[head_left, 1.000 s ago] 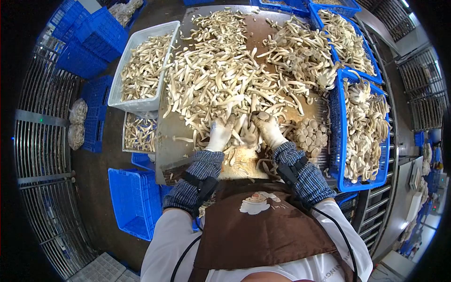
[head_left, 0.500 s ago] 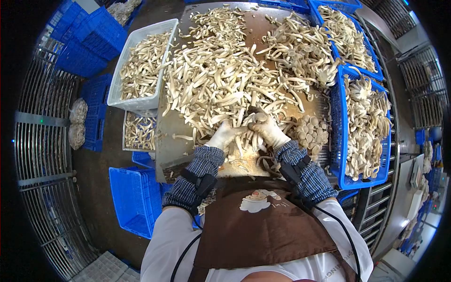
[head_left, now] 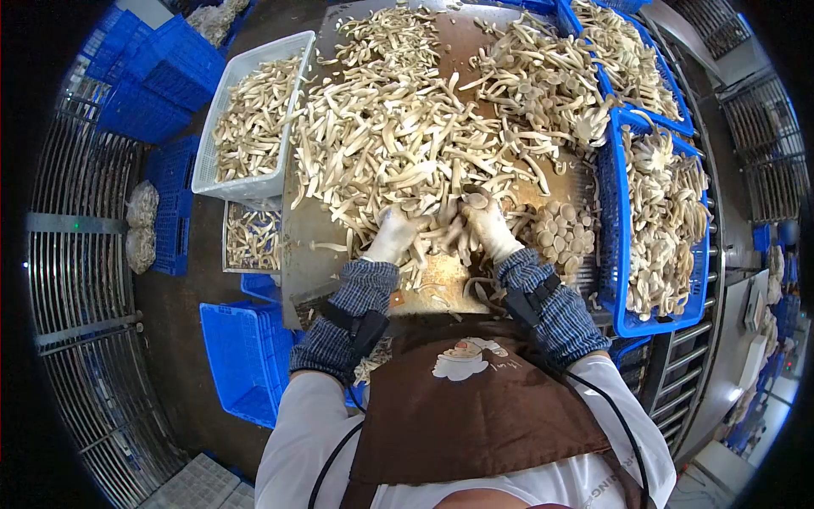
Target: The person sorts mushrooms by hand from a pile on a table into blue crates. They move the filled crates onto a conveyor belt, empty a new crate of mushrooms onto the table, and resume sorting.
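My left hand, in a white glove, is closed on pale mushroom stems at the near edge of a large pile of long-stemmed mushrooms. Just to its right, my right hand, gloved too, grips mushrooms, and a round brown cap shows above its fingers. Several stems lie between the two hands, and the fingertips are partly hidden among them. A cluster of mushrooms with round caps rests on the metal table, right of my right hand.
A white crate of mushrooms stands left of the pile. Along the right side are two blue crates of mushrooms, beside a roller conveyor. A blue crate sits low at the left, with more stacked blue crates behind.
Both hands have moved slightly forward, and the gap between them is a little wider. The mushrooms between them have shifted. The surrounding crates look unchanged.
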### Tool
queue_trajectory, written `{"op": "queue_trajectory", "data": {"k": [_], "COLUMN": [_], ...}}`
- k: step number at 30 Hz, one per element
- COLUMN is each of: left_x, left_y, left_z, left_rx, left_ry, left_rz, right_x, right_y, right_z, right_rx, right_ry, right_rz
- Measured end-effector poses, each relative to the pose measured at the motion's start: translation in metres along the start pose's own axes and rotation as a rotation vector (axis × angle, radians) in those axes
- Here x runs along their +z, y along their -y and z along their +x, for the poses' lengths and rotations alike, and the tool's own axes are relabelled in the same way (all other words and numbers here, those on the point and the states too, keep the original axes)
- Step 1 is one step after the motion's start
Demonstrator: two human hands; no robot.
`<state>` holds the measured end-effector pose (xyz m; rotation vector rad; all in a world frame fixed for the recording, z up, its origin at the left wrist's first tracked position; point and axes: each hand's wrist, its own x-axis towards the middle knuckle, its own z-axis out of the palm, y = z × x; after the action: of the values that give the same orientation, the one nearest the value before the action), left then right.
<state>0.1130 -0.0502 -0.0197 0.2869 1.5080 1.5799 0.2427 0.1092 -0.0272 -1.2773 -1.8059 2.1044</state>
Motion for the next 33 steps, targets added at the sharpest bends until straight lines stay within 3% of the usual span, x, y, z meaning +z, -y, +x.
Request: {"op": "queue_trajectory", "data": {"k": [1,3,5,7,8,9,11,12,13,15,17,18,19,21,25,27,29,30,31,33], "left_x": [-0.002,-0.008,-0.010,-0.003,-0.021,-0.018,-0.003,0.008,-0.001,0.004,0.011,0.012,0.010,0.005,-0.029,-0.036,-0.035,-0.029,-0.017,0.005], "left_y": [-0.005,-0.009,-0.016,-0.035,-0.008,-0.014,-0.034,-0.049,-0.033,-0.029,-0.042,-0.052,-0.056,-0.067,-0.049,-0.034,-0.023,-0.022,-0.027,-0.030], "left_z": [-0.001,0.004,0.011,0.011,0.038,0.045,0.051,0.056,0.071,0.100,0.101,0.102,0.104,0.088,0.088,0.076,0.065,0.060,0.055,0.041], "left_rx": [0.047,0.062,0.081,0.298,0.431,0.431,0.576,0.422,0.716,0.409,0.346,0.235,0.210,0.253,0.332,0.335,0.542,0.460,0.319,0.273], "left_ry": [-0.021,-0.018,-0.013,-0.109,-0.184,-0.181,-0.176,-0.099,-0.177,-0.077,0.057,0.115,0.062,-0.084,0.023,-0.026,-0.244,-0.269,-0.220,-0.203], "left_rz": [0.114,-0.022,-0.159,0.714,0.981,0.981,1.397,1.543,1.623,1.755,1.818,1.811,1.707,1.482,1.416,1.385,1.215,1.224,1.258,1.570], "right_x": [-0.005,-0.007,-0.010,-0.016,-0.019,-0.017,-0.018,-0.019,-0.021,-0.026,-0.033,-0.035,-0.041,-0.052,-0.048,-0.034,-0.031,-0.027,-0.024,-0.026], "right_y": [0.001,-0.008,-0.004,-0.019,-0.022,-0.009,-0.001,0.000,0.000,0.001,0.002,-0.017,-0.036,-0.051,-0.014,-0.028,-0.030,-0.025,-0.034,-0.044], "right_z": [0.001,0.013,0.006,0.021,0.021,0.007,-0.002,-0.003,-0.002,-0.001,0.000,0.007,0.017,0.026,0.002,0.007,0.008,0.006,0.012,0.007], "right_rx": [0.137,-0.264,-0.134,-0.073,-0.073,-0.119,-0.161,-0.177,-0.194,-0.169,-0.135,-0.289,-0.285,-0.064,0.105,-0.185,-0.319,-0.367,-0.599,-0.622], "right_ry": [0.077,0.105,-0.048,-0.079,-0.082,-0.134,-0.192,-0.143,-0.093,-0.101,0.041,-0.074,-0.081,-0.064,0.086,-0.070,-0.044,-0.061,-0.125,-0.119], "right_rz": [0.060,-0.201,-0.263,-0.262,-0.261,-0.287,-0.315,-0.305,-0.294,-0.405,-0.245,-0.254,-0.250,-0.053,0.164,-0.116,-0.286,-0.386,-0.590,-0.660]}}
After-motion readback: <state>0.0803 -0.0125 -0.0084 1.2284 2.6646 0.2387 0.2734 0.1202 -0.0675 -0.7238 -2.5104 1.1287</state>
